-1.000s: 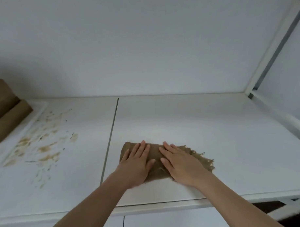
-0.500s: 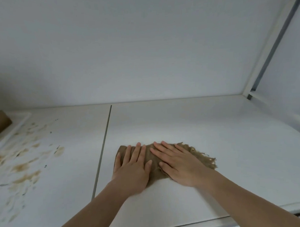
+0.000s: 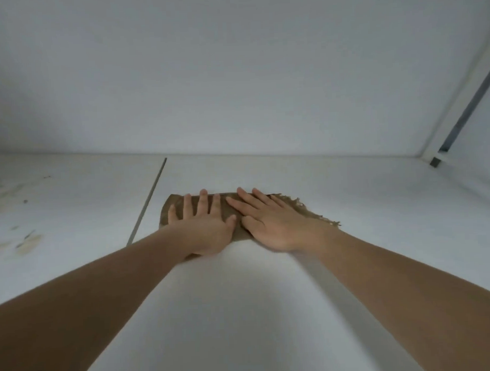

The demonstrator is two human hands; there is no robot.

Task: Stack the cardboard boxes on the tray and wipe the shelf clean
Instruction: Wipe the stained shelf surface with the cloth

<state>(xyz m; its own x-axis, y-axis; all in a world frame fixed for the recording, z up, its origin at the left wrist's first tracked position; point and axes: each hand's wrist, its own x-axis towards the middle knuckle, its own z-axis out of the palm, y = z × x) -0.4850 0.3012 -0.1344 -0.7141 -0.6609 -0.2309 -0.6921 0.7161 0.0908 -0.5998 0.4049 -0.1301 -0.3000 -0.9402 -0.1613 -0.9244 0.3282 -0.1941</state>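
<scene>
White shelf (image 3: pixel 270 309), stained at left, bears both hands spread flat on a brown cloth (image 3: pixel 233 208).

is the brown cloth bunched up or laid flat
Laid flat: the cloth lies on the shelf under the left hand and right hand, fringe showing.

Both hands (image 3: pixel 239 224) hide most of the brown cloth (image 3: pixel 308 211); left-edge stains (image 3: pixel 26 243) are blurred.

plain brown cloth (image 3: pixel 174 208) on a white shelf (image 3: pixel 350 198) with tan stains (image 3: pixel 29 242).
</scene>
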